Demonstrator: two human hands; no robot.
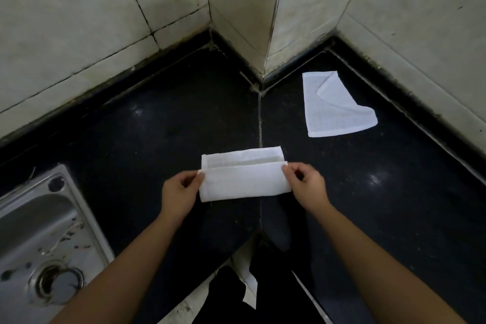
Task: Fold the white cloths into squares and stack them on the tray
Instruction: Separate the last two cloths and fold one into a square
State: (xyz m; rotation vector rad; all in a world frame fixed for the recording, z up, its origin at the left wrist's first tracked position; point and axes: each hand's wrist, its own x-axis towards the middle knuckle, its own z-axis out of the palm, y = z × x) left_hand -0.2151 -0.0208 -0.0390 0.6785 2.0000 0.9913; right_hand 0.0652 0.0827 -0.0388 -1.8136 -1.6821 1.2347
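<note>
While we pinch the half-folded white cloth at both ends of its upper flap, left hand and right hand each have thumb and fingers closed narrow on that layer. It lies mid-bench, right before us. Soft, light, limp: likely sags unless taken by corners or hems. Second cloth lies well apart near the right wall, one corner flipped. No tray visible.

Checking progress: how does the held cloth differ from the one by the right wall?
The held cloth is folded into a long strip; the far cloth lies mostly spread, one corner flopped over. The left hand and right hand pinch the held cloth's ends; the far cloth lies untouched. Both are white, on the dark counter.
</note>
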